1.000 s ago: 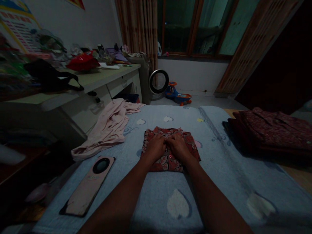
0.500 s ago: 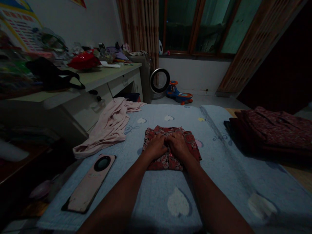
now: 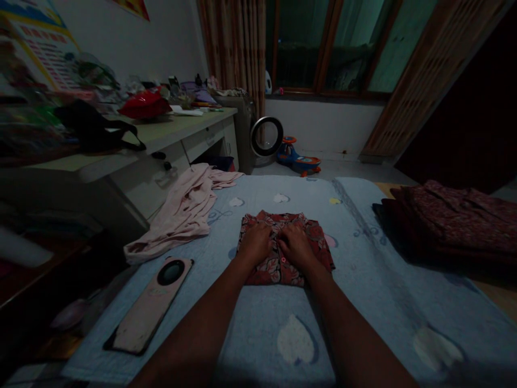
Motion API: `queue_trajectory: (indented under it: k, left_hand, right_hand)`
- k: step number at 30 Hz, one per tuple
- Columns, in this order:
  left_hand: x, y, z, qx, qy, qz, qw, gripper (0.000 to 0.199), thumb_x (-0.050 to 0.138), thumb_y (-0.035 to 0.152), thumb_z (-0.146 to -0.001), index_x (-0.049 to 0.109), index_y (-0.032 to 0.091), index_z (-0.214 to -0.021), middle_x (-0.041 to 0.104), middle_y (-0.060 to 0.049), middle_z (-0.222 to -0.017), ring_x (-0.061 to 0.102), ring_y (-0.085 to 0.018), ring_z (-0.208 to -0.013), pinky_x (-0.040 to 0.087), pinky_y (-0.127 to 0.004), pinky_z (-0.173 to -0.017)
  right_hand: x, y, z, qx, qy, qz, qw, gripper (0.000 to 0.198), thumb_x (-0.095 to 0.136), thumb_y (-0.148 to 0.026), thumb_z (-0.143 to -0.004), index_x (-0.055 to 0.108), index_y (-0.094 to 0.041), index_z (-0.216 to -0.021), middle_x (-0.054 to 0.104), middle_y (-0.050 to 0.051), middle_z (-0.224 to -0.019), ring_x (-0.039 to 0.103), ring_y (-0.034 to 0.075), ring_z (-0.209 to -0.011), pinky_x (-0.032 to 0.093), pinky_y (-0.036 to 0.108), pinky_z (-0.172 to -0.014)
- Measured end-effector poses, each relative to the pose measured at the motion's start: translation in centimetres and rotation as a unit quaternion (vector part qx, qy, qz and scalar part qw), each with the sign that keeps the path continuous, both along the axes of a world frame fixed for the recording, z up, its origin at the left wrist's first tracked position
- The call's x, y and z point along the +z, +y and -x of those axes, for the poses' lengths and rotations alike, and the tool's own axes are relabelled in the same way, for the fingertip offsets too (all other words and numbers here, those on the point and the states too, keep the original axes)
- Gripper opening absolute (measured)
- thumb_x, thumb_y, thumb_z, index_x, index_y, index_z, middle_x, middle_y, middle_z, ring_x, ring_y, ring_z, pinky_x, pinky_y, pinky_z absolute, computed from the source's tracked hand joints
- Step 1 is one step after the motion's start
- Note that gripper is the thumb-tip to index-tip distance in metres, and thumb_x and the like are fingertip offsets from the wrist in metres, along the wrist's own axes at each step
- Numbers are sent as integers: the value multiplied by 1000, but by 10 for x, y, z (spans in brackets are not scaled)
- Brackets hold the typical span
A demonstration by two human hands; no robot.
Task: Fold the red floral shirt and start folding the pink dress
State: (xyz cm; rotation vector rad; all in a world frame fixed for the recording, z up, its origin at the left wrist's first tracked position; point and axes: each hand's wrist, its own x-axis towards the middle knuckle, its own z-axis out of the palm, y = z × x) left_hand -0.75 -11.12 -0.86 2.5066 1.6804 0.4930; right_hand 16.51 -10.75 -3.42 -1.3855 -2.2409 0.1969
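Both hands (image 3: 257, 243) rest on a folded, patterned shirt (image 3: 278, 274)

With the shirt as the clock's centre, the left hand lies toward nine o'clock and the right hand (image 3: 295, 245) toward three, fingers curled inward over the fabric. Whether they pinch it or merely press, I cannot tell. The paired placement likely spreads pressure evenly either side of the buttoned front. The shirt lies flat on the blue cover (image 3: 355, 291), which gives it broad support. A loose pink garment (image 3: 181, 215) sits at ten o'clock, a phone (image 3: 149, 307) at eight, back upward, and a dark red folded stack (image 3: 460, 221) at three, apparently set aside for elbow room.
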Motion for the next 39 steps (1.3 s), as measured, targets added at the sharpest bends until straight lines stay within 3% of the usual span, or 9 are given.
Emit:
queue_trajectory:
  k: [4,8,12,19,26,31,39]
  left_hand:
    - [-2,4,-2,19,-3,-16,1000,14,53,15,-89,67,17,-91,68,-11,-105,62,-26,-104,48,-39,-94]
    - [-4,6,-3,37,-80,-39,995,16,51,16,-93,65,19,-99,68,-10,-113,64,-24,-107,49,-37,-94]
    - [-7,7,-4,14,-147,-59,987,16,50,12,-92,63,19,-97,68,-9,-113,62,-23,-112,48,-38,-99]
    - [-4,7,-6,14,-219,-61,974,11,54,13,-90,62,20,-94,71,-4,-99,66,-21,-98,50,-35,-91]
    - [-7,4,-4,-16,-205,-39,978,12,56,14,-88,64,21,-94,71,-3,-92,67,-20,-89,49,-32,-83]
    - [-6,2,-4,-11,-160,-27,987,15,57,23,-90,67,22,-102,72,-4,-94,66,-22,-92,50,-34,-84]
    - [-2,-6,-11,-19,-57,-63,996,29,65,29,-86,65,21,-114,63,-9,-123,52,-31,-122,41,-48,-103]
  right_hand:
    - [2,-2,-1,6,-19,-8,1000,16,57,-14,-87,71,-19,-94,61,8,-100,51,23,-100,38,35,-89]
    - [4,-5,-2,16,-42,-7,999,23,55,-15,-90,75,-21,-100,61,7,-99,51,22,-97,38,34,-85]
    - [5,-7,-2,11,-47,-9,999,23,55,-17,-92,76,-22,-99,61,8,-100,51,22,-95,37,33,-81]
    - [3,-8,-1,13,-21,-26,999,26,52,-14,-91,72,-21,-107,63,9,-101,53,23,-96,39,34,-82]
    - [-3,-3,-4,14,61,-26,998,24,47,-9,-88,64,-18,-103,66,9,-98,55,23,-93,43,34,-81]
    - [-8,-1,-4,30,123,-38,991,37,46,-7,-86,61,-17,-118,66,12,-115,57,24,-107,46,40,-93]
    - [-3,-3,-5,28,173,-35,984,55,42,-4,-79,54,-14,-131,61,14,-127,56,22,-118,44,41,-105]
